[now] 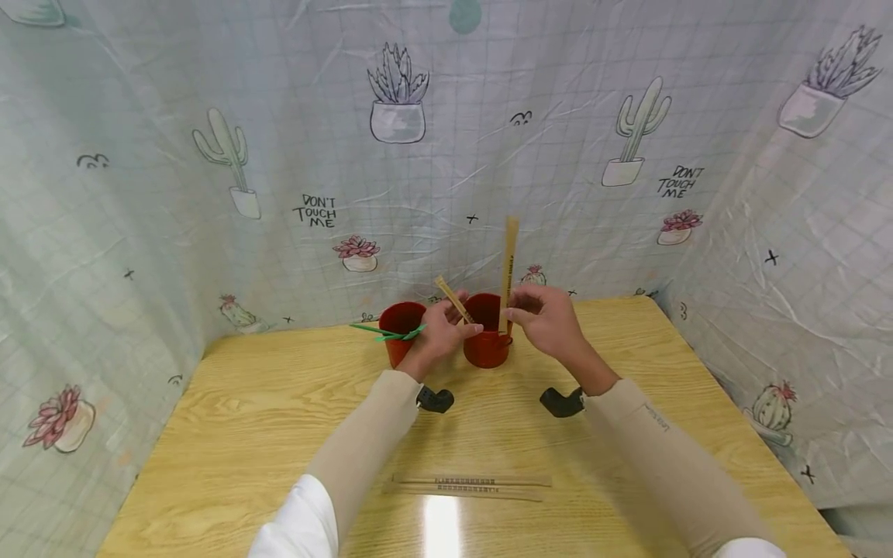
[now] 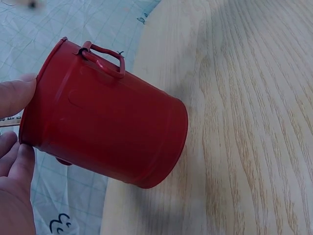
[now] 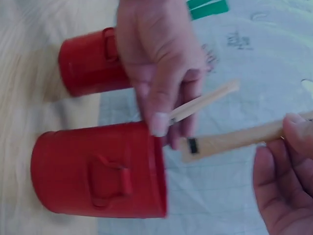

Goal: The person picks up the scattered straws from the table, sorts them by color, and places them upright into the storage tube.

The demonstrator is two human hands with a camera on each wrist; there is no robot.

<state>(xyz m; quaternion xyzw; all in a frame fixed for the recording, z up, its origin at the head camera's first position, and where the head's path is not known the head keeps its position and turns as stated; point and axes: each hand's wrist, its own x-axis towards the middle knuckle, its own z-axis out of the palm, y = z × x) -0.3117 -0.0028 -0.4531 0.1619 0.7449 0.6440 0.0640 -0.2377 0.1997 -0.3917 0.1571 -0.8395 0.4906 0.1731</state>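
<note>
A red bucket [image 1: 486,355] with side handles stands on the table between my hands. My left hand [image 1: 441,333] grips its rim, the thumb on one side and fingers on the other. A slim tan paper-wrapped stick [image 1: 449,293] leans out of this bucket past the left thumb. With my right hand [image 1: 547,319] I pinch a longer tan paper-wrapped stick [image 1: 510,260] with dark print, upright at the bucket's right rim. In the right wrist view, the lower end of the held stick [image 3: 220,143] is just outside the bucket's mouth.
A second red bucket [image 1: 398,353] stands to the left, with green strips [image 1: 394,333] sticking out over its rim. Several flat tan paper-wrapped sticks [image 1: 474,487] lie near the table's front. A printed curtain [image 1: 446,178] hangs behind the wooden table [image 1: 279,434].
</note>
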